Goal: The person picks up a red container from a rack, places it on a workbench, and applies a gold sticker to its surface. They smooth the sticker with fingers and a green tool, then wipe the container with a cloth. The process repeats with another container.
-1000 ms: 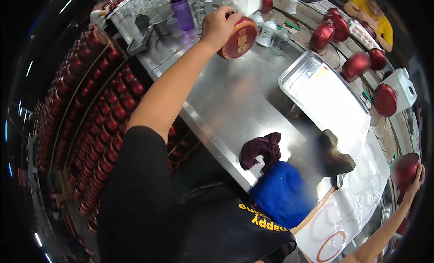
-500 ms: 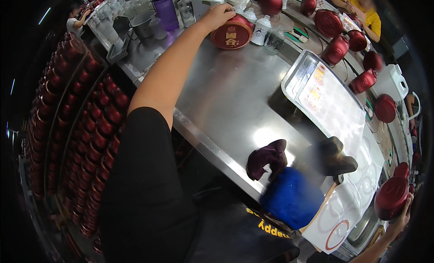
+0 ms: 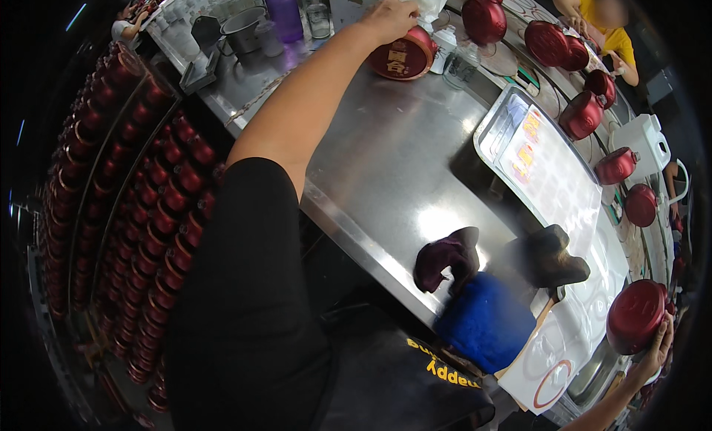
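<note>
My left hand (image 3: 393, 20) is at the far end of the metal table, fingers curled and closed just above a squat red bottle (image 3: 401, 59). That bottle bears a gold-marked round panel. What these fingers grip is hidden; a crumpled white plastic bag or tissue (image 3: 429, 1) is right beside them. At the far lower right my right hand (image 3: 658, 349) is wrapped round another round red bottle (image 3: 635, 317), tilted, its flat face turned toward me. A clear glass jar (image 3: 461, 66) and a white bottle (image 3: 443, 44) stand to the right of the gold-marked bottle.
A metal tray (image 3: 512, 112) with label sheets lies on the table's right side. Nearer are a dark purple cloth (image 3: 447, 259), a blue cloth (image 3: 486, 323) and a dark lumpy block (image 3: 550, 256). Red bottles ride a conveyor (image 3: 500, 60); racks of red bottles (image 3: 148, 246) fill the left.
The view has shifted a little, moving the table rightward. My left hand has moved slightly toward the white bundle. My right hand's bottle is raised slightly; bottles on the conveyor have moved along.
</note>
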{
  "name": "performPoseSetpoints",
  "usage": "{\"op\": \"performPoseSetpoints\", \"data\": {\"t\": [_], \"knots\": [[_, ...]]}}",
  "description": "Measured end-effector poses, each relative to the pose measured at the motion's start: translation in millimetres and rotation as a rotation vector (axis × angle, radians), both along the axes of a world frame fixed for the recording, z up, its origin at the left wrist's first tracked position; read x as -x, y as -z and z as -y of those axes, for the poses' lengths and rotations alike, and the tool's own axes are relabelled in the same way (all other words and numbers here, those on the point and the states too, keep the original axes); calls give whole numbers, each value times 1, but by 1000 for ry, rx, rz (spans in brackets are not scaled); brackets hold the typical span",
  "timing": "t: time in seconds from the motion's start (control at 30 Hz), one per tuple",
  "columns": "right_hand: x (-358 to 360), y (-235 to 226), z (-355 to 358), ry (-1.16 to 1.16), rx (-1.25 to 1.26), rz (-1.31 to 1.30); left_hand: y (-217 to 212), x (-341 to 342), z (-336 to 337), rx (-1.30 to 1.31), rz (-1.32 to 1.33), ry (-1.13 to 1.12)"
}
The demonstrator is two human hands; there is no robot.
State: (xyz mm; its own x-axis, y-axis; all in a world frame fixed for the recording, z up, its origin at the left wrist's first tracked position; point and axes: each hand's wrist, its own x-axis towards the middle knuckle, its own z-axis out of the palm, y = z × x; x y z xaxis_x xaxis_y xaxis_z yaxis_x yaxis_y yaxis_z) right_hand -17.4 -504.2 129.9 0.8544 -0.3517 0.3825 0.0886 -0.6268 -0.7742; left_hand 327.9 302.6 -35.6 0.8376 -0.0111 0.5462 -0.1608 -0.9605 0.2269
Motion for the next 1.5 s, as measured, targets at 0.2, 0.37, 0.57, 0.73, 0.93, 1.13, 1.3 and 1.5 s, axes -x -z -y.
{"op": "performPoseSetpoints", "data": {"t": [0.2, 0.37, 0.57, 0.73, 0.93, 1.13, 1.3, 1.5], "knots": [[8, 10, -9, -87, -55, 20, -25, 27, 19, -17, -124, -27], [17, 16, 0, -73, -73, 44, -25, 26, 23, -96, -79, -137], [22, 19, 1, -98, -50, 30, -19, 11, 9, -136, -79, -238], [26, 17, -31, -148, 84, 36, -34, 28, 20, -40, -135, -217], [43, 3, -92, -265, 357, 104, -63, 124, 86, -134, 98, -234], [59, 16, -196, -431, 261, 140, -48, 330, 259, 698, -324, 1002], [35, 64, -271, -384, 93, 23, -30, 404, 336, 641, -112, 947], [32, 100, -251, -425, 190, 66, -21, 374, 330, 837, -205, 790]]}}
